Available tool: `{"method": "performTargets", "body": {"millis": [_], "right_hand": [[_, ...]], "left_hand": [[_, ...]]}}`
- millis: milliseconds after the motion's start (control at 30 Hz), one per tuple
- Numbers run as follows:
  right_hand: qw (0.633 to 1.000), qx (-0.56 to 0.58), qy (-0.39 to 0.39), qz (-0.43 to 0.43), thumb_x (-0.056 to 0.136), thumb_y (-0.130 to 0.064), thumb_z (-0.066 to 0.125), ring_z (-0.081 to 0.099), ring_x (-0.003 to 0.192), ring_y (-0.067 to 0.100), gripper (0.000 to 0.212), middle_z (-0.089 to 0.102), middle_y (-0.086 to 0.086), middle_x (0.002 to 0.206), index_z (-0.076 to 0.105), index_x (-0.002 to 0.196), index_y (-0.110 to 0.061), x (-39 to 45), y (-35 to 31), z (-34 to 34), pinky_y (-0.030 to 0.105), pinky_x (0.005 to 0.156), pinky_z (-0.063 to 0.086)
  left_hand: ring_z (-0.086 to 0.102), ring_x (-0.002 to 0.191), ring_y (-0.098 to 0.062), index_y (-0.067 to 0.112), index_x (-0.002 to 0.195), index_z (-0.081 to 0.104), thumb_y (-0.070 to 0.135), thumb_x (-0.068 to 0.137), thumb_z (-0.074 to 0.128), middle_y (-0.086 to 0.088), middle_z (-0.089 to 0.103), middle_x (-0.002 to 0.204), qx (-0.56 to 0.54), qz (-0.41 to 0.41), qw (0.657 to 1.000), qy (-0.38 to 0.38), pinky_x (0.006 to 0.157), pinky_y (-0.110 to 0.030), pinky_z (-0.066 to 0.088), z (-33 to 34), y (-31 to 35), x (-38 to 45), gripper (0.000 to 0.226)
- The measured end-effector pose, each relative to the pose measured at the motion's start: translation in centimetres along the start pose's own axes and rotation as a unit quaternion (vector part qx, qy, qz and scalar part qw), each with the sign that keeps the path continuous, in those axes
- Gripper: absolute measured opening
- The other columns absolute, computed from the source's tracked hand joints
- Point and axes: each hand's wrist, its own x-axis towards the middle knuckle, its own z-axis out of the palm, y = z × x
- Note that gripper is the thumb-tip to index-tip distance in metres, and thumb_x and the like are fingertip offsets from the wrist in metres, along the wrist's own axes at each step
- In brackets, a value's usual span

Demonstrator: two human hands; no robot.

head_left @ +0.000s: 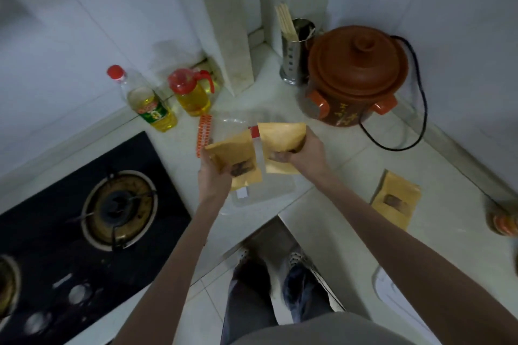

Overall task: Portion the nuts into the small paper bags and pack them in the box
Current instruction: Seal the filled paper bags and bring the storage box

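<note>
Broadly, a pale L-shaped counter (350, 218) wraps a corner, with a black gas hob (84, 218) set into its left stretch. At the back right corner stands a brown clay cooker (356, 75) with its black cord (420, 109) looping behind, and a steel chopstick holder (294, 56) just to its left. Along the back edge farther left are an oil jug (192, 92) and an oil bottle (148, 103), both red-capped.

Over the inner corner of the counter lies a clear plastic box (263, 190), and both hands hover above it. The left hand (215, 176) grips a small kraft paper bag (235, 157) by its lower edge, thumb curled over the front, the bag tilting up and away from the palm; dark contents show through its window. The right hand (305, 151) pinches a second paper bag (283, 134) from its right side, fingers curled under it. The two bags nearly touch. A strip of orange tags (204, 134) lies just left of them.

Near the right edge a third bag (396, 199) lies flat, well apart from either hand.
</note>
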Motion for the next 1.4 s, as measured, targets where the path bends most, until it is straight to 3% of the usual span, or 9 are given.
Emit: {"method": "performTargets", "body": {"millis": [133,400,533,700,800,900,967,1167,1400], "right_hand": [[0.997,-0.059,-0.026,0.031,0.055,-0.028,0.089,0.054,0.105,0.021,0.084,0.057,-0.001,0.109,0.048,0.126,-0.013,-0.3,0.9,2.6,0.034,0.082,0.048],[0.994,-0.089,-0.022,0.054,0.067,-0.009,0.079,0.05,0.08,0.008,0.057,0.046,-0.013,0.085,0.045,0.113,-0.012,-0.3,2.0,4.1,-0.002,0.054,0.034],[0.996,-0.075,-0.013,0.049,0.074,0.003,0.063,0.055,0.094,0.012,0.041,0.061,0.001,0.106,0.058,0.111,-0.013,0.6,1.3,2.7,0.009,0.073,0.042],[0.999,0.012,0.01,0.031,0.078,0.006,0.055,0.059,0.071,0.012,0.023,0.066,0.003,0.074,0.068,0.075,-0.013,-0.4,1.6,-1.4,0.007,0.057,0.045],[0.996,0.034,0.054,0.058,0.075,0.007,0.051,0.059,0.065,0.014,0.025,0.065,0.003,0.07,0.067,0.074,-0.012,-2.3,4.7,-4.6,0.024,0.064,0.05],[0.98,0.035,0.132,0.143,0.075,0.006,0.049,0.059,0.066,0.014,0.027,0.067,0.004,0.076,0.07,0.083,-0.011,-4.3,9.7,-7.9,0.025,0.063,0.048],[0.954,0.024,0.196,0.227,0.078,0.002,0.052,0.055,0.063,0.015,0.026,0.065,0.007,0.078,0.07,0.095,-0.005,-5.3,13.3,-10.0,0.02,0.057,0.044],[0.892,-0.055,0.236,0.383,0.077,-0.014,0.067,0.043,0.119,0.04,0.053,0.042,0.023,0.13,0.047,0.125,-0.003,-5.0,19.8,-14.6,0.044,0.094,0.043],[0.873,-0.105,0.215,0.425,0.074,-0.024,0.073,0.031,0.128,0.038,0.08,0.029,0.021,0.139,0.027,0.135,-0.001,-2.8,21.1,-13.9,0.048,0.102,0.034]], "left_hand": [[0.055,0.109,-0.032,0.018,0.143,0.029,0.005,0.092,0.054,-0.007,0.053,0.117,0.012,-0.02,1.0,-0.014,0.087,-0.044,0.052,-0.1,-1.6,0.1,0.059],[0.057,0.106,-0.033,0.019,0.139,0.031,0.002,0.085,0.059,-0.01,0.056,0.116,0.023,-0.047,0.998,-0.035,0.078,-0.045,0.055,-0.1,-2.1,0.6,0.063],[0.06,0.1,-0.021,0.018,0.128,0.046,-0.001,0.082,0.062,-0.005,0.06,0.119,0.005,-0.026,0.998,-0.054,0.054,-0.01,0.044,-0.4,-1.7,1.2,0.053],[0.061,0.099,-0.014,0.023,0.111,0.06,0.009,0.087,0.061,0.007,0.063,0.11,0.054,0.058,0.994,-0.071,0.085,-0.028,0.054,0.2,-0.6,0.5,0.028],[0.059,0.097,-0.01,0.02,0.114,0.062,0.01,0.088,0.061,0.0,0.062,0.117,0.101,0.109,0.982,-0.116,0.077,-0.007,0.043,2.4,-0.5,-1.3,0.027],[0.057,0.111,-0.024,0.018,0.117,0.064,0.016,0.089,0.064,-0.007,0.059,0.125,0.143,0.12,0.973,-0.133,0.091,-0.042,0.05,4.0,-1.7,-2.5,0.028],[0.058,0.112,-0.03,0.015,0.114,0.065,0.014,0.09,0.063,-0.009,0.061,0.123,0.16,0.119,0.972,-0.127,0.094,-0.047,0.048,4.0,-3.0,-2.7,0.024],[0.058,0.1,-0.017,0.012,0.112,0.061,0.004,0.09,0.06,-0.008,0.062,0.115,0.156,0.105,0.972,-0.139,0.08,-0.025,0.04,3.4,-5.4,-3.0,0.024],[0.062,0.098,-0.02,0.013,0.111,0.064,0.003,0.085,0.064,-0.004,0.067,0.107,0.143,0.118,0.978,-0.094,0.085,-0.037,0.051,4.7,-5.7,-2.9,0.028]]}}
